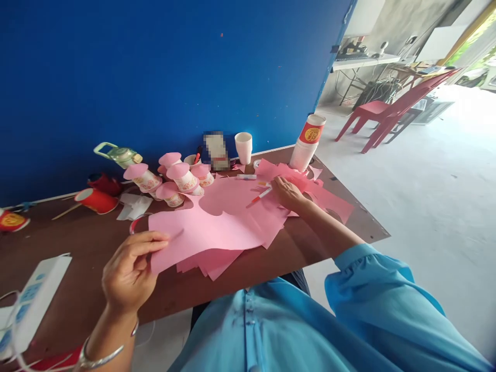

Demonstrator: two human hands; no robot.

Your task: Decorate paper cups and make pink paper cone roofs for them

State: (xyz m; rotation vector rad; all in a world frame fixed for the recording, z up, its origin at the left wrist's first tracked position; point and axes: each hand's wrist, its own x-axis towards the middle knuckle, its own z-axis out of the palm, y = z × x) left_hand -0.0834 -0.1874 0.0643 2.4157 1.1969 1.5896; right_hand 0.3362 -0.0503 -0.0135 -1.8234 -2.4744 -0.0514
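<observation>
Between the thumb and fingers of my left hand [129,268] is the left end of a large pink paper sheet [209,227] with curved cut-outs along its far edge. This sheet is lifted over more pink paper [213,262]. My right hand [287,194] rests palm down on the pink paper pile at the right, its fingers stretched out. An orange-and-white marker [259,198] lies on the paper just left of that hand. Farther back is a white marker [246,176]. Small patterned cups with pink paper tops [179,170] stand grouped beyond the sheet.
On the brown table [310,235] are a stack of cups [304,154] at the back right, a white cup [244,148], a green-lidded bottle [123,156], a red cup [96,200] and a power strip [34,299]. A blue wall [174,72] rises behind.
</observation>
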